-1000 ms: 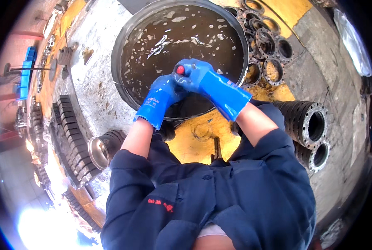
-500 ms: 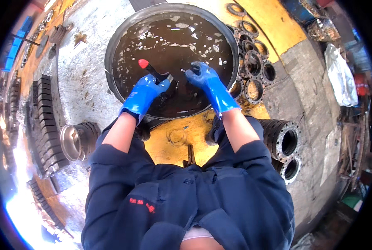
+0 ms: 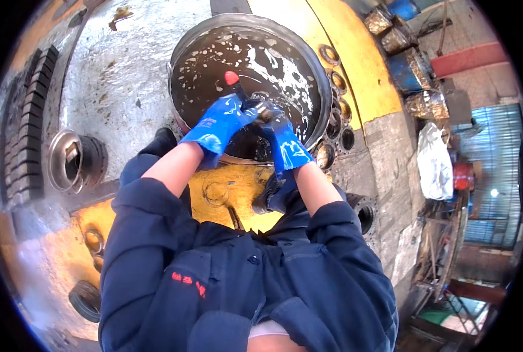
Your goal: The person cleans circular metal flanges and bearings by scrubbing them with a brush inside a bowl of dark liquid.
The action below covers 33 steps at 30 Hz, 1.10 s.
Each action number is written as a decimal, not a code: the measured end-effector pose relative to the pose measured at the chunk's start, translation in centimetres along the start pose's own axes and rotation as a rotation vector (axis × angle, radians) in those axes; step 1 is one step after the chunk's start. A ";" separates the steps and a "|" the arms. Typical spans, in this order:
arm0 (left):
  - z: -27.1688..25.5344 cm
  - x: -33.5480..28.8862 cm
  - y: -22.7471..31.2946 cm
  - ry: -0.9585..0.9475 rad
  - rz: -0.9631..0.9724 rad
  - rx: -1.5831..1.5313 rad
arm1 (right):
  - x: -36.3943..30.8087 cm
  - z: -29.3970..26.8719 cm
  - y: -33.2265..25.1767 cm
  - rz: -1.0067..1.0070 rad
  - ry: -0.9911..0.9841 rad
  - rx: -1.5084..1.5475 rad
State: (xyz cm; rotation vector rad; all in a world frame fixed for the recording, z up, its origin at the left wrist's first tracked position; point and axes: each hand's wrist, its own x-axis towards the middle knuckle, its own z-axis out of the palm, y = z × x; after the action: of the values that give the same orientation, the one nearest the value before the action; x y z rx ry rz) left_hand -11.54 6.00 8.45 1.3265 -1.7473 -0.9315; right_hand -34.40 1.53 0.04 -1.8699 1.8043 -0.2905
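Note:
My left hand (image 3: 221,120), in a blue rubber glove, is closed around a black-handled tool with a red end (image 3: 231,78). The red end points up and away; the tool's working end is hidden between my hands. My right hand (image 3: 284,138), gloved the same way and wet, has its fingers curled close against the left. Something dark and shiny is at its fingers, too smeared to name. Both hands are over a round black basin (image 3: 182,44) of dark liquid with pale foam on top. The liquid is rippling beside my right hand.
Dark metal flange rings (image 3: 325,155) lie along the basin's right side. A hollow metal cylinder (image 3: 62,161) sits on the left, beyond it a row of dark blocks (image 3: 30,135). Drums (image 3: 402,70) and a white sack (image 3: 434,164) are at the right.
My right hand has moved left and now meets my left hand; before, they were apart. The view has turned, and the foam has shifted to the basin's right side.

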 end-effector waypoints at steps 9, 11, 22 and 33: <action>-0.7 -0.1 -1.8 -0.094 -0.049 -0.369 | -1.4 -0.6 -2.2 -0.144 -0.185 -0.225; 0.4 0.1 -3.6 -0.051 0.041 -0.222 | -0.3 1.2 -1.0 -0.204 -0.174 -0.218; -1.1 0.0 -8.2 -0.100 -0.261 0.214 | -0.5 1.2 -2.5 -0.583 -0.058 -1.000; -0.7 0.0 -3.1 -0.089 -0.015 -0.144 | 2.7 4.8 -0.2 -0.303 -0.162 0.550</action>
State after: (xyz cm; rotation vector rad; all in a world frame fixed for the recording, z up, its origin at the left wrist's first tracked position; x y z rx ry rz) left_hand -9.63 5.29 6.08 1.2233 -1.7042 -1.1183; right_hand -31.59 -0.10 -4.49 -1.6952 1.1741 -0.6506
